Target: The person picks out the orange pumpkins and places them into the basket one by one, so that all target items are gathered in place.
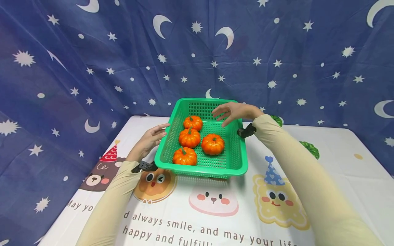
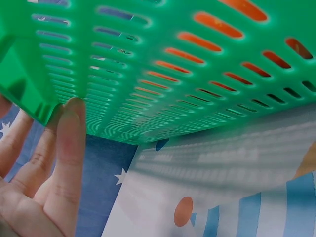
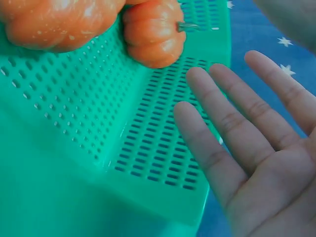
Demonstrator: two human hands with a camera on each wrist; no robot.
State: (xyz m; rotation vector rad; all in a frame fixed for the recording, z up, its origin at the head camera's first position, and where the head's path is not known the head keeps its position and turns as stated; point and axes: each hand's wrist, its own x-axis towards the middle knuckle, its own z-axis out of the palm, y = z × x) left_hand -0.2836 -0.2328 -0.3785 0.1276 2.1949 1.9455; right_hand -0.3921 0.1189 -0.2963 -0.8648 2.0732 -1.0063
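A green plastic basket (image 1: 237, 167) with slotted walls holds several small orange pumpkins (image 1: 213, 144). Three of them line up along its left side, and another lies nearer the middle. My left hand (image 1: 149, 140) is at the basket's left wall, and in the left wrist view its extended fingertips (image 2: 71, 111) meet the edge of the green rim. Over the far right part of the basket hovers my right hand (image 1: 235, 111), fingers spread and holding nothing. In the right wrist view its fingers (image 3: 224, 118) reach across the slotted wall, below a pumpkin (image 3: 154, 34).
Two dark green bumpy objects, one (image 1: 310, 149) to the right of my right forearm and another (image 1: 277, 120) partly behind it, lie on the table. A white printed tablecloth (image 1: 344, 191) covers the table. Behind it hangs a blue star-patterned curtain (image 1: 197, 51).
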